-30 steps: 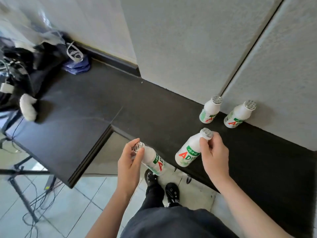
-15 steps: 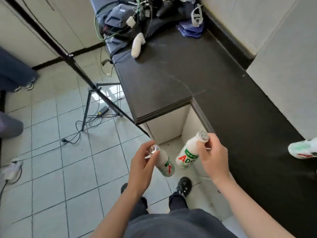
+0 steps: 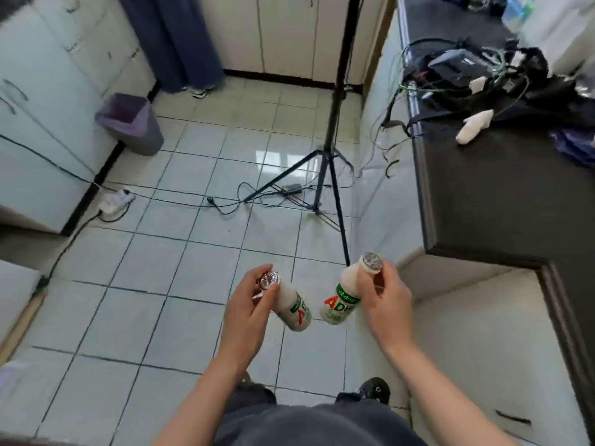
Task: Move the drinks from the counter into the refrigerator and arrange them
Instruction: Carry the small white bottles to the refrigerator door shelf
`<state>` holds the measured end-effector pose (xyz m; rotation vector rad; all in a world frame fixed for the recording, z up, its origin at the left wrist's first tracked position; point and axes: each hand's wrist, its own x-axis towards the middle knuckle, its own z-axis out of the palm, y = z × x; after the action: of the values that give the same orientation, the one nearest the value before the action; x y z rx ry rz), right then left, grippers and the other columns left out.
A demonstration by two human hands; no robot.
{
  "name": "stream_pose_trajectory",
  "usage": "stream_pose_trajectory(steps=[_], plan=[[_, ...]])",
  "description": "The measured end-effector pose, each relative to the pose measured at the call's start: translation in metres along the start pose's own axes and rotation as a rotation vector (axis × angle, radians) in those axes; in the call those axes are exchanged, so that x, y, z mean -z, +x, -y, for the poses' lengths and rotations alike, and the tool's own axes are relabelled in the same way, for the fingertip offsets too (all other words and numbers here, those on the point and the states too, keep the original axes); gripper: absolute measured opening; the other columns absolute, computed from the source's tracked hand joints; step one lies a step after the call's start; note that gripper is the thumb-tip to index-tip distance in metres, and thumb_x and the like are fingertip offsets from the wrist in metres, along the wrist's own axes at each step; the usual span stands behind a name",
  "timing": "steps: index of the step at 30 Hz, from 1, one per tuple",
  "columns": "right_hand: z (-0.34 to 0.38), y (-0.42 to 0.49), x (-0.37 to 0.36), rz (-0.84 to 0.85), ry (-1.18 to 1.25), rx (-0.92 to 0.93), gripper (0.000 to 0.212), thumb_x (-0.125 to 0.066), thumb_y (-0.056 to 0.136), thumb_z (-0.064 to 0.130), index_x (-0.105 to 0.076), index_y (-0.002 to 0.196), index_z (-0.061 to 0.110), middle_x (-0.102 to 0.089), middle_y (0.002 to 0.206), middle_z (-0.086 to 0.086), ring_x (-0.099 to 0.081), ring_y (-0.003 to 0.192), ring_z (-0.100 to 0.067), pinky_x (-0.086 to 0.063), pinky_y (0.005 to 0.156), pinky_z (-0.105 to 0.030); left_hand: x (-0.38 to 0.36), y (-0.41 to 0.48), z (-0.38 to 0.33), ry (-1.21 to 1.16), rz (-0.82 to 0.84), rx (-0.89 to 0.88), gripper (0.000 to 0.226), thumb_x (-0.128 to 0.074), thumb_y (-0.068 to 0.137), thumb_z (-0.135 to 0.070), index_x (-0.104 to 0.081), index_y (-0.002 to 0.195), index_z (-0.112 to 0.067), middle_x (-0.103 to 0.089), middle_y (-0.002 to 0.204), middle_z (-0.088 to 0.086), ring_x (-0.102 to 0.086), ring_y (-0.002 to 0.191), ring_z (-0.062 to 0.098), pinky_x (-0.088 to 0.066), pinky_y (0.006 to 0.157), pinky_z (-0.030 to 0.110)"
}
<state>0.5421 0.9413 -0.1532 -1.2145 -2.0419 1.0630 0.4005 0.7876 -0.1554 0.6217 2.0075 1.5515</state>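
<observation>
Probable refrigerator (image 3: 42,130) at ten o'clock, well apart, nearer left hand (image 3: 248,304), curled around the neck of left bottle (image 3: 296,312), base slanting to four o'clock; right bottle (image 3: 339,300) slanting to seven, neck clamped in right hand (image 3: 388,304); counter (image 3: 483,194) at two.

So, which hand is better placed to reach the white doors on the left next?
Left, probably. The left hand is on the side of the white doors; the right hand is nearer the counter. But they grip the left bottle and right bottle, so neither is free.
</observation>
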Motion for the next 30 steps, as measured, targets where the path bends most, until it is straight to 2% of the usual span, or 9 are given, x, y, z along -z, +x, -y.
stream_pose_trajectory(steps=[2, 5, 8, 11, 14, 18, 22, 26, 30], plan=[[0.034, -0.003, -0.050, 0.079, 0.052, 0.046, 0.028, -0.041, 0.082, 0.058, -0.048, 0.077, 0.032, -0.056, 0.066, 0.012, -0.054, 0.067, 0.008, -0.037, 0.054, -0.007, 0.058, 0.005, 0.014, -0.003, -0.073, 0.011, 0.028, -0.056, 0.094, -0.015, -0.057, 0.106, -0.041, -0.064, 0.098, -0.022, -0.059, 0.091, -0.005, -0.045, 0.071, 0.007], [0.083, -0.009, -0.121, 0.168, 0.136, 0.088, 0.017, -0.050, 0.084, 0.052, -0.052, 0.080, 0.035, -0.058, 0.070, 0.015, -0.055, 0.069, 0.009, -0.038, 0.056, -0.005, 0.141, 0.010, 0.030, 0.026, -0.179, 0.022, 0.031, -0.057, 0.094, -0.016, -0.056, 0.106, -0.044, -0.063, 0.102, -0.020, -0.059, 0.093, -0.008, -0.045, 0.070, 0.005], [0.124, -0.016, -0.179, 0.263, 0.186, 0.106, 0.012, -0.052, 0.086, 0.042, -0.054, 0.083, 0.031, -0.061, 0.073, 0.018, -0.056, 0.070, 0.005, -0.040, 0.056, -0.006, 0.213, 0.010, 0.043, 0.028, -0.314, 0.057, 0.031, -0.058, 0.093, -0.018, -0.056, 0.105, -0.046, -0.063, 0.104, -0.019, -0.060, 0.090, -0.006, -0.045, 0.070, 0.005], [0.158, -0.018, -0.226, 0.367, 0.178, 0.159, 0.010, -0.055, 0.091, 0.040, -0.055, 0.086, 0.031, -0.060, 0.080, 0.024, -0.057, 0.072, 0.003, -0.042, 0.059, -0.008, 0.271, 0.010, 0.056, 0.009, -0.447, 0.096, 0.031, -0.059, 0.093, -0.020, -0.057, 0.105, -0.048, -0.062, 0.104, -0.024, -0.059, 0.092, -0.007, -0.046, 0.071, 0.005], [0.184, -0.011, -0.270, 0.474, 0.174, 0.192, 0.001, -0.057, 0.090, 0.039, -0.057, 0.090, 0.038, -0.063, 0.089, 0.025, -0.061, 0.081, 0.003, -0.046, 0.063, -0.009, 0.313, 0.013, 0.068, -0.022, -0.559, 0.125, 0.030, -0.057, 0.093, -0.020, -0.056, 0.107, -0.047, -0.061, 0.109, -0.021, -0.058, 0.095, -0.010, -0.044, 0.072, 0.003], [0.222, 0.001, -0.338, 0.609, 0.153, 0.272, 0.005, -0.056, 0.091, 0.042, -0.059, 0.094, 0.040, -0.065, 0.092, 0.026, -0.062, 0.083, 0.004, -0.046, 0.064, -0.009, 0.359, 0.019, 0.082, -0.083, -0.699, 0.178, 0.032, -0.057, 0.093, -0.017, -0.054, 0.105, -0.046, -0.060, 0.107, -0.022, -0.057, 0.094, -0.012, -0.044, 0.071, 0.003], [0.269, 0.013, -0.424, 0.719, 0.173, 0.343, 0.005, -0.058, 0.092, 0.036, -0.058, 0.090, 0.041, -0.065, 0.088, 0.027, -0.062, 0.082, 0.004, -0.047, 0.062, -0.009, 0.416, 0.039, 0.099, -0.118, -0.822, 0.222, 0.035, -0.058, 0.092, -0.015, -0.058, 0.103, -0.048, -0.062, 0.104, -0.026, -0.057, 0.094, -0.015, -0.043, 0.069, 0.000], [0.331, 0.034, -0.511, 0.821, 0.201, 0.425, 0.007, -0.057, 0.091, 0.036, -0.056, 0.091, 0.043, -0.065, 0.087, 0.024, -0.062, 0.083, 0.004, -0.049, 0.064, -0.014, 0.490, 0.085, 0.104, -0.100, -0.906, 0.234, 0.033, -0.058, 0.092, -0.017, -0.057, 0.104, -0.048, -0.061, 0.110, -0.021, -0.057, 0.095, -0.016, -0.044, 0.070, 0.001], [0.413, 0.062, -0.583, 0.901, 0.245, 0.494, 0.013, -0.055, 0.090, 0.037, -0.055, 0.087, 0.050, -0.064, 0.091, 0.026, -0.061, 0.083, 0.003, -0.049, 0.063, -0.015, 0.571, 0.139, 0.082, -0.024, -0.967, 0.192, 0.032, -0.057, 0.092, -0.019, -0.055, 0.105, -0.049, -0.059, 0.107, -0.027, -0.055, 0.096, -0.017, -0.042, 0.071, -0.001]])
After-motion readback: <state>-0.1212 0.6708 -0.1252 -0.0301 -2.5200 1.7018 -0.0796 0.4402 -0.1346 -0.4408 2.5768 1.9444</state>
